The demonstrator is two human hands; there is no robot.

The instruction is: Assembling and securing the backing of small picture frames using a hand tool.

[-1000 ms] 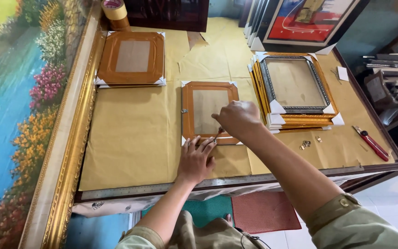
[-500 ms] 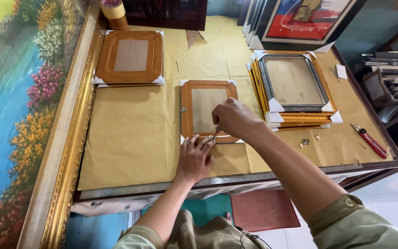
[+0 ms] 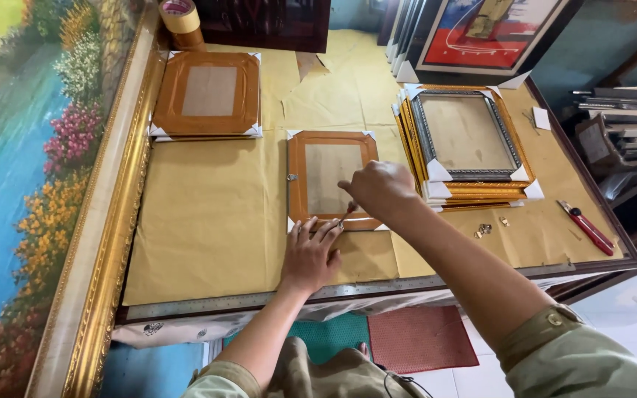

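Observation:
A small orange picture frame (image 3: 331, 180) lies face down in the middle of the table, with white corner guards. My left hand (image 3: 310, 254) rests flat on the paper at the frame's near edge, its fingertips touching the lower rail. My right hand (image 3: 381, 189) hovers over the frame's lower right part and grips a thin tool (image 3: 347, 213) whose tip points down at the near rail. What kind of tool it is cannot be made out.
A second orange frame (image 3: 206, 94) lies at the back left. A stack of frames (image 3: 469, 146) stands to the right. A red cutter (image 3: 587, 228) and small metal parts (image 3: 484, 230) lie near the right edge. A tape roll (image 3: 179, 16) sits behind. A large gilt-framed painting (image 3: 31, 147) runs along the left.
My right hand has shifted slightly with the tool along the frame's near rail. My left hand stays pressed at the frame's near edge.

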